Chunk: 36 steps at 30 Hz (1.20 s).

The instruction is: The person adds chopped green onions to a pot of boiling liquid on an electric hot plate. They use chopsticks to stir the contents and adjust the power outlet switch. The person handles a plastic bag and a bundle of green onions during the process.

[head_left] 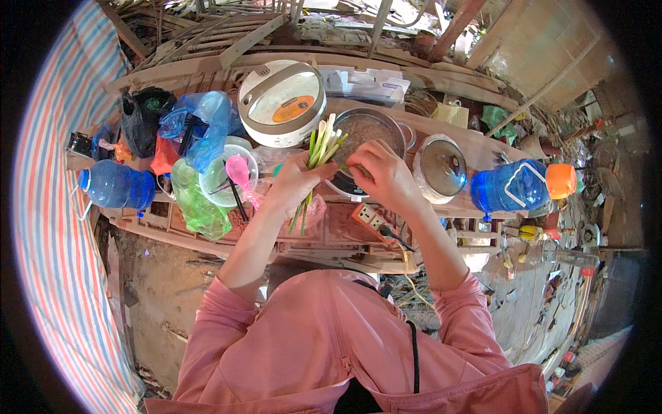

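My left hand (295, 181) is closed around a bunch of green onions (321, 155), white ends up and green tails hanging below my fist, held just in front of the metal pot (369, 134) on the worktop (331, 231). My right hand (386, 172) is beside the bunch, over the near rim of the pot, fingers curled in a narrow pinch at the stalks; whether it grips one stalk or only a bit of skin I cannot tell. The stalks look whole and uncut, so I judge the cleaning is only in hand, with the chopping not yet done. Left of the pot stands the white rice cooker (281, 102), lid down. Right of the pot lies a glass lid (443, 168), and beyond that a blue water jug (514, 186) on its side. Left of the pot and nearer me is a bowl (224, 181) with a pink spoon (241, 174), among plastic bags. A power strip (369, 219) lies just in front of the pot.
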{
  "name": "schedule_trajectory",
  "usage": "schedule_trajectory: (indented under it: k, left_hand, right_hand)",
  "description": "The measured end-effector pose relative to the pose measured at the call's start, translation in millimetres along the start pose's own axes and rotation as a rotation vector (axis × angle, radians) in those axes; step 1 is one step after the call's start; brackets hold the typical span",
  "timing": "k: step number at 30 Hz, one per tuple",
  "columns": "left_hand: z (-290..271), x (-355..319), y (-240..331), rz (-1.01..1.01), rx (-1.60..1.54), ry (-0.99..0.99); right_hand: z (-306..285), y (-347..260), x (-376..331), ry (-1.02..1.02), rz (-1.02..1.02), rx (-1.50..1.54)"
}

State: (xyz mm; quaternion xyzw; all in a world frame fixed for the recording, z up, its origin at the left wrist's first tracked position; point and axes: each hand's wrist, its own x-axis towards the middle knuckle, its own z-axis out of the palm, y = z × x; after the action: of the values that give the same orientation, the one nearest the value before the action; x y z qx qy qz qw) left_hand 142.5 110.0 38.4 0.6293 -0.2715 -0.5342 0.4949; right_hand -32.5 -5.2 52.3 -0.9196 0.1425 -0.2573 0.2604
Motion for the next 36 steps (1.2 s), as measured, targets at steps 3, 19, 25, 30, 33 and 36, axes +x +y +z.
schedule_trajectory:
  k: [3, 19, 25, 30, 33, 36]
  left_hand:
    - [-4, -3, -3, -0.006, 0.004, 0.023]
    - [17, 19, 2, 0.071, -0.027, -0.001]
    - [28, 30, 7, 0.11, -0.074, -0.056]
    - [31, 43, 3, 0.177, 0.035, -0.003]
    - [28, 47, 4, 0.176, 0.082, 0.047]
    - [23, 52, 5, 0.16, 0.155, 0.044]
  right_hand:
    - [5, 2, 1, 0.018, -0.002, 0.016]
    - [-7, 9, 1, 0.149, 0.097, 0.086]
    - [-14, 11, -2, 0.058, 0.113, -0.015]
    - [-6, 34, -1, 0.168, 0.222, 0.027]
    - [-4, 61, 2, 0.184, 0.291, 0.028]
    - [-2, 81, 4, 0.081, 0.329, -0.075]
